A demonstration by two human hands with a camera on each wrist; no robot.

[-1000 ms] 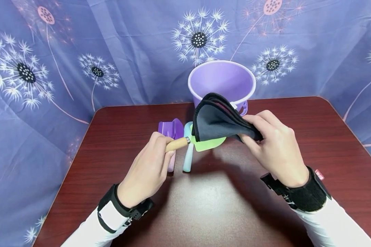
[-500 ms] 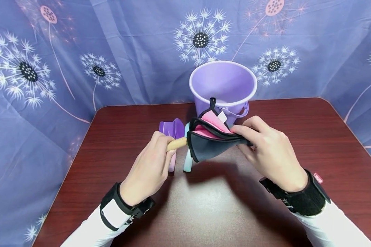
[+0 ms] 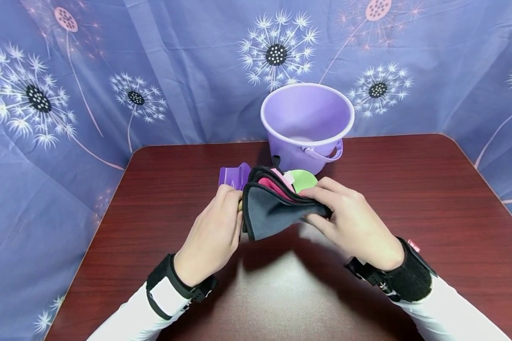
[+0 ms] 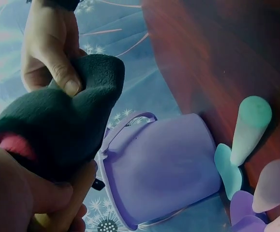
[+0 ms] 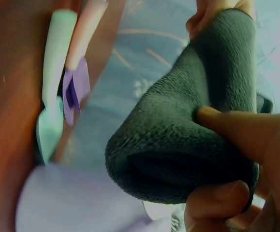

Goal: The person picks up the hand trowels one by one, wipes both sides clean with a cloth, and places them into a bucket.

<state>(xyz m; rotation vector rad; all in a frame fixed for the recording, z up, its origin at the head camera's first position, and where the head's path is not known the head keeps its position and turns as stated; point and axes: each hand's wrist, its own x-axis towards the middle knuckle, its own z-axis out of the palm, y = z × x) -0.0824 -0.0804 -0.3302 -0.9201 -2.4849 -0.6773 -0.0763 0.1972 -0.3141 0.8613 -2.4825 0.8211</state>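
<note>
In the head view my left hand (image 3: 211, 237) grips the wooden handle (image 4: 58, 216) of a tool with a light green, rounded blade (image 3: 305, 180). Over that tool's neck and part of its blade lies a folded dark grey cloth (image 3: 273, 215). It has black edging, a pink inner side, a white tag and a hanging loop. My right hand (image 3: 354, 222) pinches the cloth's right end, thumb in front and fingers behind. The left wrist view shows the right thumb (image 4: 65, 77) pressing into the cloth. Most of the tool's middle is hidden.
A lilac bucket (image 3: 307, 151) stands at the table's back edge, its handle hanging down in front. A purple scoop (image 3: 232, 176) lies left of the cloth. Beside it is a teal trowel (image 5: 57, 63), hidden by the cloth in the head view. Patterned fabric hangs behind.
My right hand has brought the cloth down and left, from above the tool onto it, up against my left hand. The left hand keeps its hold on the handle.
</note>
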